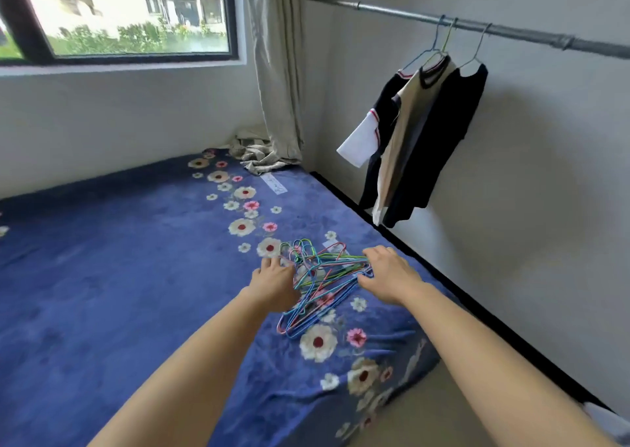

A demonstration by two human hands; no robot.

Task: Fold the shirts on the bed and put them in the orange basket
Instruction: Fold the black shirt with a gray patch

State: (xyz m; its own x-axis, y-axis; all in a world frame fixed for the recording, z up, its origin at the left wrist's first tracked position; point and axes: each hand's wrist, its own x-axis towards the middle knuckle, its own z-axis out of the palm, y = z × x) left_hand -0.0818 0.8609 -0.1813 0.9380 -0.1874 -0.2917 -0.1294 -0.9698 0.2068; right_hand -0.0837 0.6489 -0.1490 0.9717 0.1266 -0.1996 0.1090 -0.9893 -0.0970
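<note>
flanking tangled hangers [319,284] on the bed [119,293], left hand [274,284] lay flat-fingered, empty; right hand [388,276] had an unclear hold; interlocked hooks could snag, scattering.

**Item count: bed and wall rail**

Quantities: 1 bed [119,276]; 1 rail [511,32]; 1 window [119,13]; 1 curtain [276,71]. Shirts on the rail: 3, namely 1 dark shirt with a white sleeve [381,106], 1 beige shirt [405,112] and 1 black shirt [453,133]. Hung hangers [477,51]: 3, one per shirt. There is 1 heap of loose wire hangers [320,283] near the right edge of the bed; its wires overlap and blur, so the quantity is perhaps ten. There is 1 crumpled cloth [259,153] at the far right corner of the bed. Hands at the heap: 2, namely 1 left hand [274,284] and 1 right hand [388,276].
</note>
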